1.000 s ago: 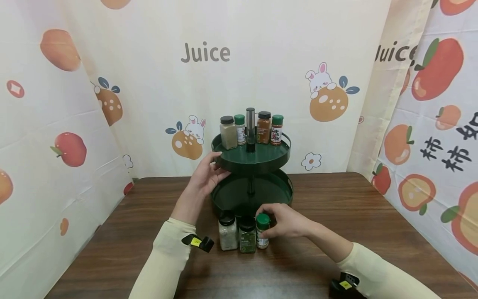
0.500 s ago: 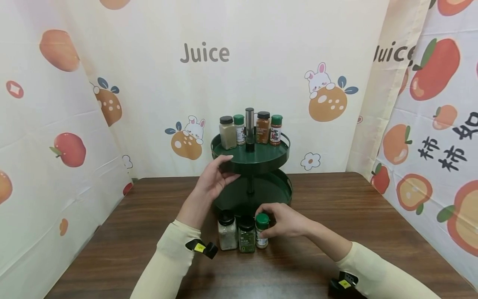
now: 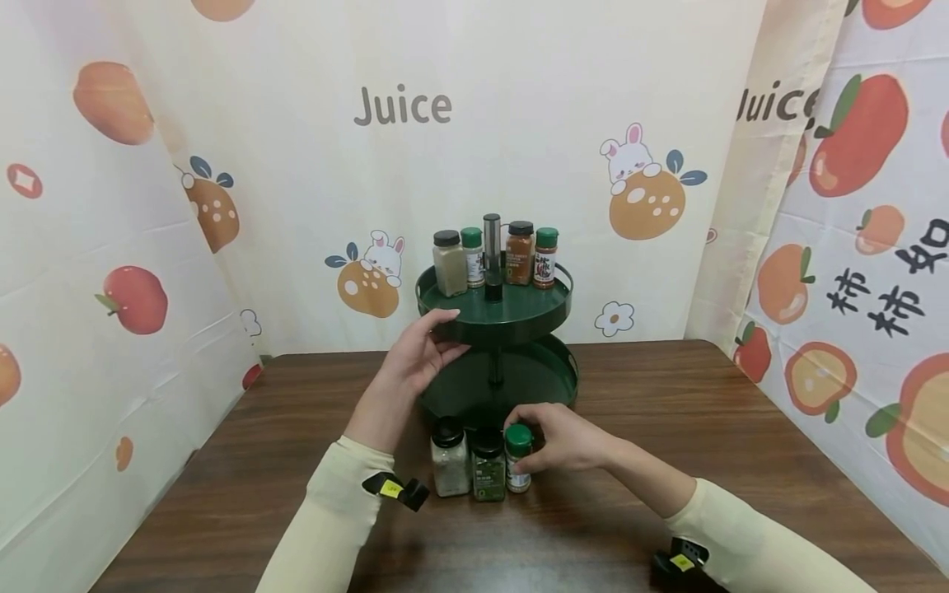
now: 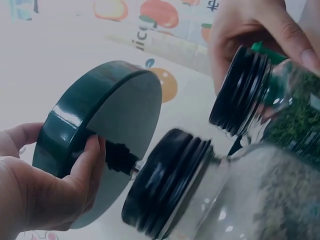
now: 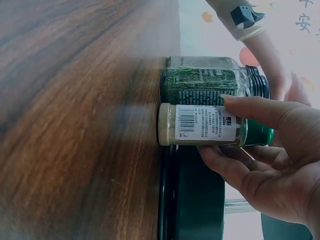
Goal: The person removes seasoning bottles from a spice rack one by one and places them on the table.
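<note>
A dark green two-tier round rack (image 3: 511,329) stands upright on the table. My left hand (image 3: 410,366) pinches the left front rim of its upper tier, thumb on top and fingers beneath, as the left wrist view also shows. In front of the rack, my right hand (image 3: 567,438) grips a small green-capped spice bottle (image 5: 205,123) between thumb and fingers. The bottle stands on the table, its barcode label showing in the right wrist view. Beside it are a black-capped jar of green herbs (image 3: 488,476) and a black-capped jar of pale seasoning (image 3: 450,469).
The upper tier bears a black-capped pale jar (image 3: 450,268), a green-capped bottle (image 3: 474,262), an orange-brown jar (image 3: 520,257) and a red-brown bottle (image 3: 544,262) around a central post (image 3: 493,255). Printed curtains (image 3: 519,99) surround the brown wooden table (image 3: 667,395).
My left hand has slid a little to the right along the upper tier's rim, then stayed there. The right hand and the bottle have kept their place.
</note>
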`<state>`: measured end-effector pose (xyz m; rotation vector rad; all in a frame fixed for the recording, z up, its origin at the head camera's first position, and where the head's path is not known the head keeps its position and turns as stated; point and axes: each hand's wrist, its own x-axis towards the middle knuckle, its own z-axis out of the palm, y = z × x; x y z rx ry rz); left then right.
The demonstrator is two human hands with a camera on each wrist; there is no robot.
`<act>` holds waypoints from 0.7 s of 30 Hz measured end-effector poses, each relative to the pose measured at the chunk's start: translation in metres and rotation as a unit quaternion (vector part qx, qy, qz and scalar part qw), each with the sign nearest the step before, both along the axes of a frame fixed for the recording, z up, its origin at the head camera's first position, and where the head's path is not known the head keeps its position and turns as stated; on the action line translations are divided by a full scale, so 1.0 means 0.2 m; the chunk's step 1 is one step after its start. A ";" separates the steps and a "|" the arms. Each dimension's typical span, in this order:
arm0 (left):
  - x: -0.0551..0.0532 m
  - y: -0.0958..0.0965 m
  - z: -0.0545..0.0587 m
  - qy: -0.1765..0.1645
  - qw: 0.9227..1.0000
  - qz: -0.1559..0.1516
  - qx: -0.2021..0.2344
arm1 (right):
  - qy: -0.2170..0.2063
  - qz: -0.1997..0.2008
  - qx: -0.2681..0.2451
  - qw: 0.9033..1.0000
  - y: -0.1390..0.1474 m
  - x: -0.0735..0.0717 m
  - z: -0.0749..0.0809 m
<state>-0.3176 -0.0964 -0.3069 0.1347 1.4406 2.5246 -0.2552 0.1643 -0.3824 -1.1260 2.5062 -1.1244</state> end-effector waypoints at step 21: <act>-0.05 -0.06 0.00 -0.018 0.998 0.027 0.047 | 0.004 -0.001 0.003 1.000 -0.01 0.01 0.00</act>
